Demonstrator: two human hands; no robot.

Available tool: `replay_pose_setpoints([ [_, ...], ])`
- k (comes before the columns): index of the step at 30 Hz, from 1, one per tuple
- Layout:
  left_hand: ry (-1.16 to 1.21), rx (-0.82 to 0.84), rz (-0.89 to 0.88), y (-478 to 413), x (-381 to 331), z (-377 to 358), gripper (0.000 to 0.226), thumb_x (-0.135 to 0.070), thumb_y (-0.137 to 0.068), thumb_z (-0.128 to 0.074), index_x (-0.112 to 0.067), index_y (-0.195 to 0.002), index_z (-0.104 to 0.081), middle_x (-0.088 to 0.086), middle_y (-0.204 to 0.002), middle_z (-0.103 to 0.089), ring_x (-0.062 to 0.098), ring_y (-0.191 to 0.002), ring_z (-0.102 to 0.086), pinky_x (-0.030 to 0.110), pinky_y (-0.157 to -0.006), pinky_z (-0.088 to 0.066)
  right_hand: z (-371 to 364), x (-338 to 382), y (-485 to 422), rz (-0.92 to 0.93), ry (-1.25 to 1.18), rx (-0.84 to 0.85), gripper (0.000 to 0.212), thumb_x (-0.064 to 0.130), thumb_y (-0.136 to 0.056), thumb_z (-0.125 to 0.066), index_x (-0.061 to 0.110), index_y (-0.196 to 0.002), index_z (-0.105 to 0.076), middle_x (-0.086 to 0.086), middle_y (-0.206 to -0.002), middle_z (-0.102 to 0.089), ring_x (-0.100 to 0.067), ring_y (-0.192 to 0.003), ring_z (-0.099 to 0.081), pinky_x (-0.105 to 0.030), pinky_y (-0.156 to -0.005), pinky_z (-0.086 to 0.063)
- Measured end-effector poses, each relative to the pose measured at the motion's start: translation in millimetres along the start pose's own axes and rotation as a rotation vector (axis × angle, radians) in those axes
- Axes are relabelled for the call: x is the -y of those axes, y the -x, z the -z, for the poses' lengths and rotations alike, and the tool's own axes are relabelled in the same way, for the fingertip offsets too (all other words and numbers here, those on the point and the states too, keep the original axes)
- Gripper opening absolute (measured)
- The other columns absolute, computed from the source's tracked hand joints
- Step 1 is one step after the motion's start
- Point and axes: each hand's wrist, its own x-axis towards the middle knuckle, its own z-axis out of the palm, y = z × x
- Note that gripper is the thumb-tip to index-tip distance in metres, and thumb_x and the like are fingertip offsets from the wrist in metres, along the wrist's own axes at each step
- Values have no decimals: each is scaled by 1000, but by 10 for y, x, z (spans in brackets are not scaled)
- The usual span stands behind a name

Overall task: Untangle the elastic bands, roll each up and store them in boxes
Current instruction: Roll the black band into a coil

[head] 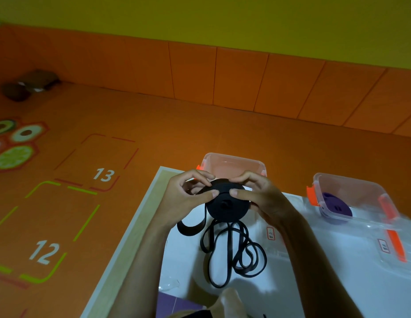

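**Black band half rolled above the white surface**

Nearest the camera, at the bottom edge, a pale blurred shape [229,301] rises beside a purple patch [174,304]; what either is cannot be told. Just beyond them the loose tail of the black elastic band [232,251] lies in tangled loops on the white surface [183,260], with one wider loop hanging to the left under the left wrist.

The loops lead up to the black roll [227,203], a flat wound disc held above the surface. The left hand [188,198] pinches the roll's left edge, thumb on the near face and fingers curled over the top. The right hand [259,196] does the same on the right edge, its grip clamped on the roll (thumb tips of both hands nearly meet across the face).

Behind the hands sits a clear box [234,161] with orange clips, its inside partly hidden. To the right, well apart from the roll, a second clear box [351,187] holds a purple roll [337,207]. A clear lid [392,255] with an orange clip lies near it. The orange floor [154,134] shows printed numbers 12 and 13.
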Motion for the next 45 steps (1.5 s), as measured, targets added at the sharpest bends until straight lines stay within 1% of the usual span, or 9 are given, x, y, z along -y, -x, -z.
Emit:
replay_pose_setpoints([
  [7,41,34,38,-5,-20,32,22,-23,-81,-89,-16,-95,-73,5,-116,-77,29,-105,-76,40,-91,-63,-62,-39,36,184,-42,-129,24,26,-66,-88,21,-84,-72,3,-99,-76,-35,-98,-73,-59,-80,-62],
  [13,135,-2,55,-48,-64,10,25,-19,-77,-93,-12,-95,-77,11,-117,-77,34,-110,-75,49,-98,-61,-83,-131,93,205,-230,-97,23,16,-76,-83,17,-90,-65,-1,-106,-77,-32,-97,-77,-44,-73,-65],
  [19,111,-32,43,3,-54,-206,17,-5,-82,-89,-8,-95,-79,7,-109,-79,25,-109,-75,29,-89,-59,-2,-144,179,224,-39,-117,36,22,-79,-88,18,-95,-56,-11,-98,-73,-51,-95,-69,-70,-71,-59],
  [23,74,29,83,40,-54,-290,24,-15,-84,-90,-19,-106,-80,1,-114,-78,23,-111,-74,30,-92,-60,59,-162,282,232,-65,-200,42,28,-79,-87,27,-117,-69,-7,-110,-79,-35,-103,-76,-52,-74,-66],
  [28,86,-45,66,108,-91,-494,28,-6,-80,-92,-17,-102,-77,0,-113,-78,19,-111,-74,26,-87,-59,109,-255,405,198,-145,-271,22,23,-82,-84,24,-100,-72,-10,-111,-78,-34,-104,-76,-46,-76,-65],
  [32,89,-95,89,221,-145,-641,28,-7,-76,-94,-16,-96,-77,-1,-109,-78,24,-97,-78,25,-80,-60,292,-152,511,148,-77,-156,27,28,-81,-87,20,-93,-64,-12,-108,-77,-34,-102,-75,-47,-72,-65],
  [36,100,-181,114,438,-188,-916,30,-17,-76,-93,-16,-95,-70,-1,-101,-76,20,-89,-78,28,-74,-62,378,-106,684,237,-5,-226,27,16,-82,-85,11,-89,-60,-13,-101,-71,-18,-97,-72,-32,-69,-62],
  [41,80,-251,121,653,-191,-1146,23,-13,-82,-90,-17,-97,-73,0,-107,-78,16,-100,-77,24,-75,-60,306,-227,985,217,-153,-373,30,26,-74,-87,20,-82,-60,-1,-92,-74,-23,-92,-75,-45,-70,-65],
  [45,55,-299,196,867,-225,-1231,24,-28,-77,-92,-25,-95,-77,-1,-102,-78,20,-94,-76,35,-74,-61,316,-300,1243,180,-214,-276,31,23,-84,-84,15,-93,-55,-3,-102,-73,-28,-97,-75,-47,-69,-64],
])
